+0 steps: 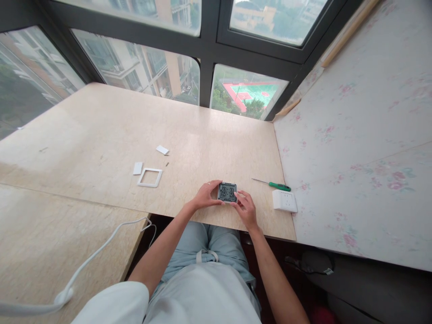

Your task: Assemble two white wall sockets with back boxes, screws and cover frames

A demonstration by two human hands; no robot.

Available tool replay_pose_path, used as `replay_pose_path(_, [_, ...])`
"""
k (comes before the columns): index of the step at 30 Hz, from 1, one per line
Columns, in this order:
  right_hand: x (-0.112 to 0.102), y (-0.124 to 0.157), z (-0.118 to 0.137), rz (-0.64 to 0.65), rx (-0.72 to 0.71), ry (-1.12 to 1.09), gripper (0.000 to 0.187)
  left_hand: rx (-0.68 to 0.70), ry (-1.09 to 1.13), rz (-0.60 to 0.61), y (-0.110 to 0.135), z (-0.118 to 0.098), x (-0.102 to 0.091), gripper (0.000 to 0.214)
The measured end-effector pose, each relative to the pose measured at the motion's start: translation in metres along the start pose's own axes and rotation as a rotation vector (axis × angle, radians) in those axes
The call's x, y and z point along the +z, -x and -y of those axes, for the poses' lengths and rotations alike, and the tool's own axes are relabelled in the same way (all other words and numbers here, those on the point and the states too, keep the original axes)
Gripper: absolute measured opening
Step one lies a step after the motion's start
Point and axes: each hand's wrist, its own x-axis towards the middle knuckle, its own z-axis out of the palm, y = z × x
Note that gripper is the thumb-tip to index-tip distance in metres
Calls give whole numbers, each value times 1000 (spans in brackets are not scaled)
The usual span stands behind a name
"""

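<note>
Near the front edge of the table, a square wall switch body (227, 192), dark grey inside with a pale rim, is between my two hands. My left hand (206, 195) grips its left side, thumb at the lower edge and fingers at the upper corner. On the opposite side, my right hand (245, 207) has its fingers bent against the right edge and face. A white square frame (158, 178) lies flat to the left, with one white rocker plate (138, 168) beside it and another white plate (162, 150) farther back. Two small screws (167, 164) lie near them.
To the right lies a screwdriver with a green handle (280, 186). A white socket box (284, 200) stands behind its handle, against the flowered wall (354, 157). A white cable (101, 247) crosses the lower left tabletop. Windows (168, 72) border the table's far side.
</note>
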Motion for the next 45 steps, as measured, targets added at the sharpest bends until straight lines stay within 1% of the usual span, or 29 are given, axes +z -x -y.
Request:
replay_pose_path(9, [0, 0, 1, 9, -21, 56, 38, 0, 4, 1, 0, -3, -2, 91])
replay_pose_path(21, [1, -1, 4, 49, 15, 85, 44, 18, -14, -3, -1, -1, 0, 93])
replay_pose_path(29, [1, -1, 3, 34, 3, 88, 43, 38, 10, 19, -3, 2, -2, 95])
replay_pose_path(32, [2, 0, 3, 31, -8, 93, 42, 20, 10, 15, -1, 1, -1, 95])
replay_pose_path(36, [3, 1, 2, 9, -11, 95, 44, -26, -10, 8, 1, 0, 0, 101])
replay_pose_path(39, [4, 1, 2, -23, 33, 91, 49, -45, -35, 11, 1, -1, 1, 110])
replay_pose_path(41, [4, 2, 3, -77, 72, 90, 52, -39, -44, 10, 3, -1, 2, 113])
replay_pose_path(43, [6, 2, 5, -133, 113, 79, 52, -28, -62, 14, 6, -2, 2, 113])
replay_pose_path(45, [8, 2, 9, -165, 164, 39, 50, -32, -97, 9, 11, -2, 3, 107])
